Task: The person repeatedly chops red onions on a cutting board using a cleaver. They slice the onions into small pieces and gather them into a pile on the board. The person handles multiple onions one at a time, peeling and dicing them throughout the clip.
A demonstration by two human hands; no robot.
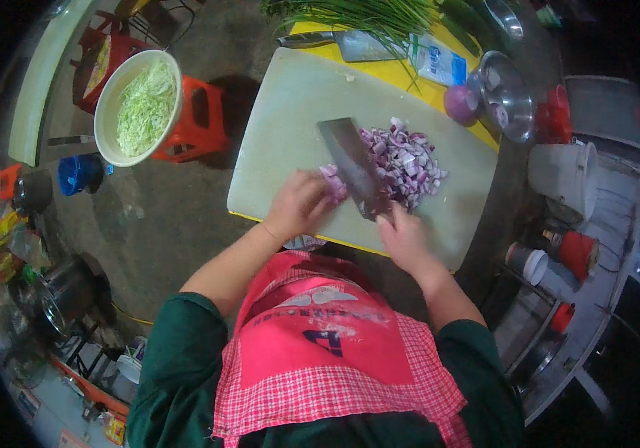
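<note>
My right hand [404,235] grips the handle of a dark-bladed cleaver [351,165], its broad blade pointing up and left over a pale cutting board [292,106]. Against the blade's left side lies a piece of red onion [333,182], with the curled, slightly blurred fingers of my left hand [301,201] on it. A heap of chopped red onion [409,162] lies just right of the blade. Beyond the board's upper right edge, a whole red onion [460,105] rests beside a steel bowl [502,95] that holds some onion.
Behind the board lie a second cleaver [367,46], a plastic packet [436,60] and long green stalks [359,17] on a yellow surface. To the left, a white basin [101,126] of shredded cabbage [146,106] sits on an orange stool [202,120]. Buckets [561,176] stand at right.
</note>
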